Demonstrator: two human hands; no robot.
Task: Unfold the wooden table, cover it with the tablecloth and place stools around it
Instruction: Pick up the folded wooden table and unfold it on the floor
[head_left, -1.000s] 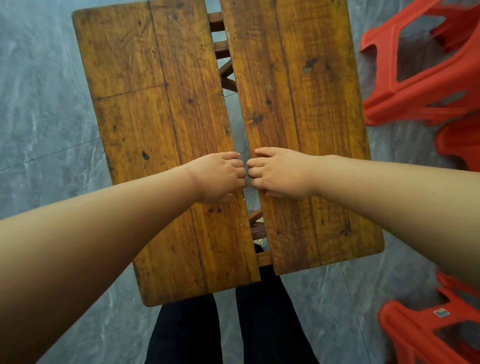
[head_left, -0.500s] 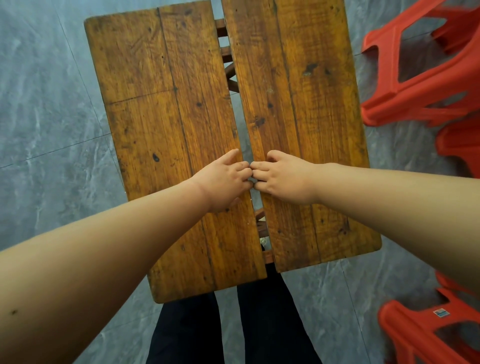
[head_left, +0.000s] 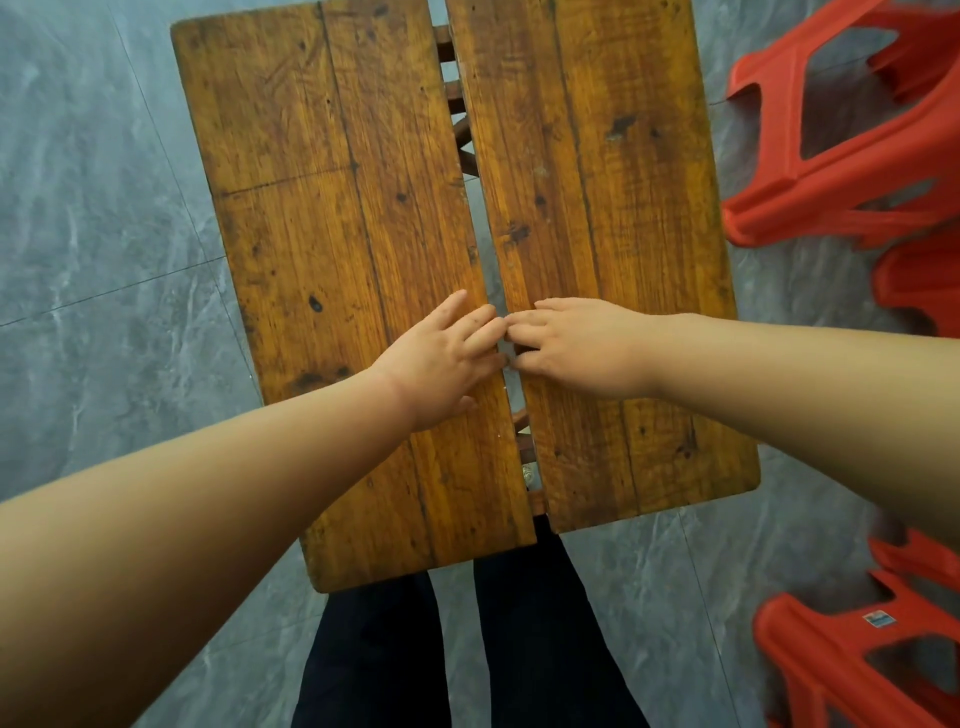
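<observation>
While the left hand (head_left: 441, 364) lies flat, relaxed, on the wooden table (head_left: 311, 156), the right hand (head_left: 582, 348) curls at its centre gap; whether it grips, I cannot tell. Beside the table stand red stools (head_left: 857, 176).

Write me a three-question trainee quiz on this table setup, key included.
1. True or false: a tablecloth covers the wooden table.
2. Where are the red plastic stools? A: on the person's left. B: on the person's right. C: on top of the table.
3. Fill in: the fingertips of the left hand and the right hand meet at the ___ running down the tabletop's middle.

Key: 1 false; 2 B; 3 gap.
</observation>
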